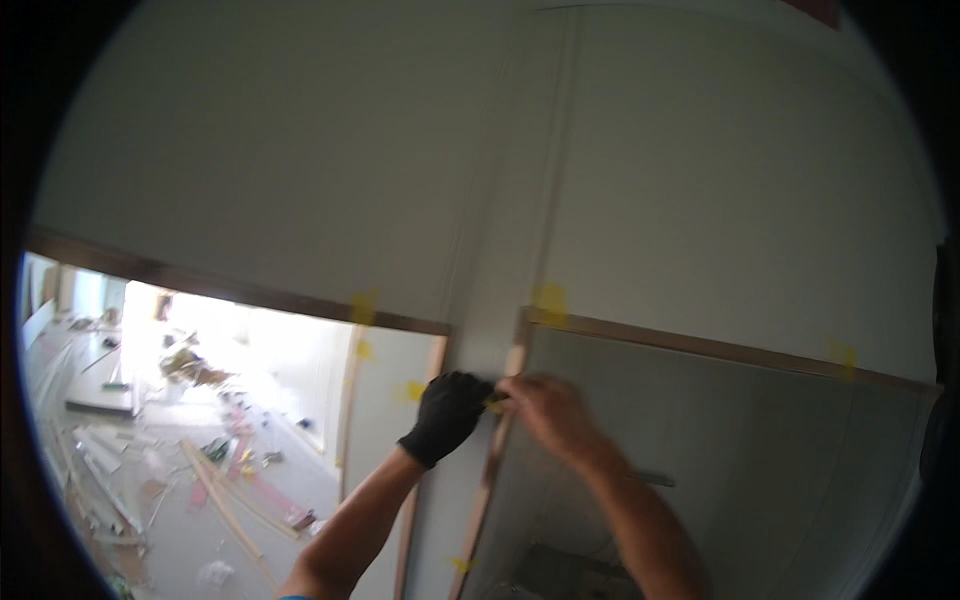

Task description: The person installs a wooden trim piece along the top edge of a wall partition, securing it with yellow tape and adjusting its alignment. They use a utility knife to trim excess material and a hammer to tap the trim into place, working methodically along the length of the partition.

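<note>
Wall: pale grey (260, 150), smooth, dim; brown wood trim (680, 343) edging one opening left, another right. Pale post (488, 335) between them. Yellow tape patches (551, 299), several, stuck along the trim. Far left, beyond the opening: a brightly lit room, its floor (190, 525) littered with long wood strips (225, 500), pink sheeting and mixed scraps.

Yellow scrap (495, 403): small, tape-like (details blurred), at the post, beside the upright trim of the right opening, between the two hands.

Left hand (446, 415): black glove, fingers curled; whether they grip anything, cannot tell. Right hand (552, 415): bare, fingers pinched together on the yellow scrap.
</note>
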